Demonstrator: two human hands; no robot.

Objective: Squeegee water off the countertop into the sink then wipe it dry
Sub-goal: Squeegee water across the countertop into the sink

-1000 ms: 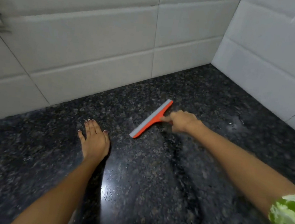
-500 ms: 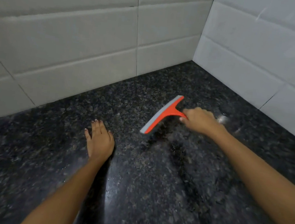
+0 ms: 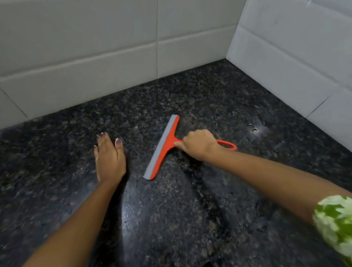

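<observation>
Across the dark speckled countertop, open stone ran from the front edge back to the corner where two white tiled walls met. The widest free stretch lay toward the viewer and off to the left; a small wet patch glistened close to the right wall.

Near the middle of the counter lay the orange squeegee, its grey blade edge resting on the stone and running from far right to near left, well apart from both walls. The right hand reached in from the right, arm nearly straight, fingers curled tight round the handle, whose looped end stuck out behind the wrist. A green patterned sleeve showed at the frame's edge.

Just beside the blade's near end, the left hand rested flat on the counter, fingers straight and holding nothing.
</observation>
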